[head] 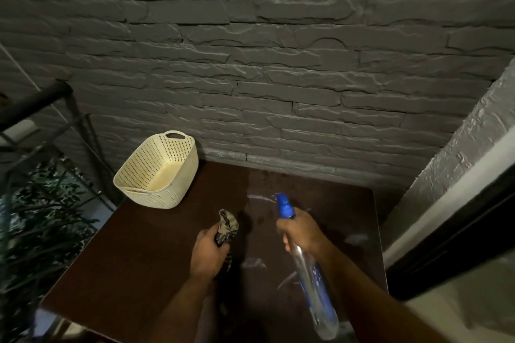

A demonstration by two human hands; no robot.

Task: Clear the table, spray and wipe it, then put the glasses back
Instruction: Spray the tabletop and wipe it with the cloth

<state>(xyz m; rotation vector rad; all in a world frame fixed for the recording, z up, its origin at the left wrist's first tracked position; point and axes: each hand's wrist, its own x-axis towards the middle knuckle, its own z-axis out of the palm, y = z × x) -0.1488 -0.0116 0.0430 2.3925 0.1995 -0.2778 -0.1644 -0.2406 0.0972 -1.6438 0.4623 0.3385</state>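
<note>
Dark brown table (145, 253) against grey stone wall (278, 64). Left hand (209, 252) at table centre, grip closed round crumpled patterned cloth (227, 227). Right hand (302, 230) at 3 o'clock of left, grip wrapped round neck of clear spray bottle (313, 289), blue nozzle (284, 203) pointing to 12 o'clock. Wet streaks (256, 262) on table between and beyond hands. Cream perforated basket (161, 172) at 10 o'clock corner, tilted, well apart from hands. Leafy plant (41, 220) and dark railing (30, 100) at 9 o'clock off table.

surface: dark brown table (156, 256) | on it: cream perforated basket (158, 172), far-left corner
</note>
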